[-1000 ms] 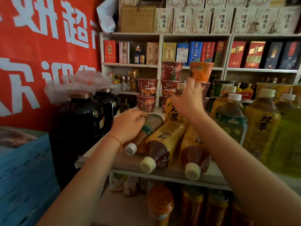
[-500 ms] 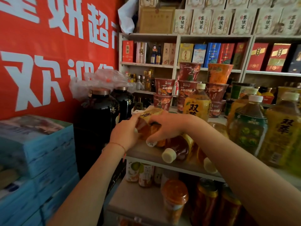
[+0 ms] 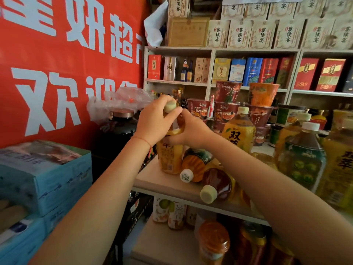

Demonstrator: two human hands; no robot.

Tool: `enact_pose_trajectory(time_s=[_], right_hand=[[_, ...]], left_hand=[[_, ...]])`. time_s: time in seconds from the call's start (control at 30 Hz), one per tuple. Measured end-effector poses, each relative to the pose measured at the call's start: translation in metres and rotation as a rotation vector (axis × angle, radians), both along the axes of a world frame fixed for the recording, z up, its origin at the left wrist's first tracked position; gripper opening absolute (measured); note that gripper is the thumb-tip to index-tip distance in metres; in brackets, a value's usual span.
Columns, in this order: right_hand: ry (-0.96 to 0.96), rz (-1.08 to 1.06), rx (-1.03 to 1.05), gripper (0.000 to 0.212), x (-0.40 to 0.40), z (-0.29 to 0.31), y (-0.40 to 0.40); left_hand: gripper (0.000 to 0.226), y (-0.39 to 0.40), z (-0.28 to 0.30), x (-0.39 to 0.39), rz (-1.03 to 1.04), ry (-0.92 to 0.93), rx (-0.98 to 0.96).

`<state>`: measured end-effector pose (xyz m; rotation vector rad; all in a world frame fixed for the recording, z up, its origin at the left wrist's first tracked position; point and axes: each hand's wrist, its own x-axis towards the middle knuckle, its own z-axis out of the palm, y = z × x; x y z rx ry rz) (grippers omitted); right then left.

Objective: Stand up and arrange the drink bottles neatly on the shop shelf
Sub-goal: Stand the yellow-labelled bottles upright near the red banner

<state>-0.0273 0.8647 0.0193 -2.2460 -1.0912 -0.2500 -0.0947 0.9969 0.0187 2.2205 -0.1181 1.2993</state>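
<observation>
2 hands hold 1 yellow bottle [image 3: 169, 155] upright at the left end of the shelf [image 3: 162, 183], its base on the board. My left hand [image 3: 152, 121] curls round the neck, fingers just under the pale cap [image 3: 170, 106]. My right hand [image 3: 188, 129] grips the shoulder of that bottle from the right, thumb across the front. Just beside it 2 bottles lie on their sides with caps toward me: a green-labelled one [image 3: 196, 163] touching the upright bottle, and a dark tea one [image 3: 217, 183] nearer the shelf edge. Behind them 1 yellow bottle [image 3: 239, 131] stands upright, and more bottles [image 3: 303, 159] stand to the right. Stacked noodle cups [image 3: 228, 101] sit at the back. A dark jar [image 3: 116, 134] stands left of the shelf, below a red banner [image 3: 57, 64].
</observation>
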Motion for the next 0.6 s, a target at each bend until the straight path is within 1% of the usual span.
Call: enact_pose_trajectory(time_s=[0.1, 0.17, 0.23, 0.27, 0.3, 0.33, 0.4, 0.43, 0.47, 0.53, 0.6], right_hand=[[0.141, -0.081, 0.042, 0.09, 0.021, 0.0, 0.003], [0.229, -0.167, 0.085, 0.095, 0.035, -0.003, 0.002], [0.235, -0.209, 0.073, 0.097, 0.041, -0.002, 0.005], [0.22, -0.214, 0.054, 0.096, 0.042, -0.002, 0.006], [0.216, -0.219, 0.027, 0.097, 0.042, 0.0, 0.008], [0.218, -0.222, -0.01, 0.102, 0.039, 0.002, 0.008], [0.182, -0.228, -0.11, 0.121, 0.034, 0.004, 0.002], [0.143, -0.231, -0.199, 0.128, 0.033, 0.002, -0.003], [0.103, -0.233, -0.307, 0.126, 0.025, 0.003, -0.01], [0.049, -0.208, -0.54, 0.102, 0.001, 0.002, -0.025], [0.009, -0.134, -0.712, 0.095, -0.02, -0.001, -0.037]], left_hand=[[0.039, 0.001, -0.009, 0.005, -0.104, 0.06, -0.147], [0.051, 0.007, -0.03, 0.009, -0.162, 0.197, -0.216], [0.075, 0.012, -0.057, 0.012, -0.208, 0.347, -0.242], [0.089, 0.011, -0.068, 0.013, -0.216, 0.388, -0.249], [0.098, 0.011, -0.076, 0.016, -0.209, 0.399, -0.269], [0.099, 0.009, -0.081, 0.017, -0.179, 0.399, -0.299], [0.083, 0.006, -0.084, 0.02, -0.094, 0.38, -0.335], [0.076, 0.005, -0.085, 0.02, -0.078, 0.378, -0.336], [0.071, 0.005, -0.083, 0.02, -0.072, 0.39, -0.329], [0.066, 0.006, -0.081, 0.021, -0.06, 0.436, -0.302], [0.058, 0.01, -0.082, 0.025, 0.013, 0.465, -0.242]])
